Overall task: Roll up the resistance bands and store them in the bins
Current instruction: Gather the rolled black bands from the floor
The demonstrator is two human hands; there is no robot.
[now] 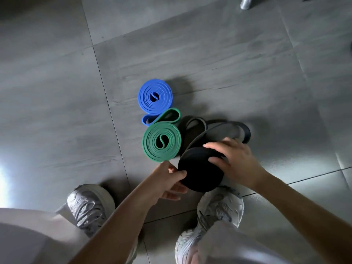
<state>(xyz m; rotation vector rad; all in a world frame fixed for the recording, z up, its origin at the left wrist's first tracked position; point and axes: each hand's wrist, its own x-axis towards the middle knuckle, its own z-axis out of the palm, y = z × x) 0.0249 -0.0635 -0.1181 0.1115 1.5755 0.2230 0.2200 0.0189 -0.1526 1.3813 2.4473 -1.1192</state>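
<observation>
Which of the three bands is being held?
The black band, between left hand and right hand; blue band and green band lie on the floor.

We stood on a grey tiled floor (209, 54) with thin dark grout lines (106, 88); bright glare (4, 180) washed its left edge.

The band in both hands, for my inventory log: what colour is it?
Black band, seen in the head view.

Honestly, nothing readable here. The blue band roll (155, 96) at 12 o'clock, the green band roll (162, 141) in the middle and the black band roll (200, 174) around 5 o'clock are just plain rubber. The grey sneakers (89, 204) at 6 show no legible branding either.
</observation>
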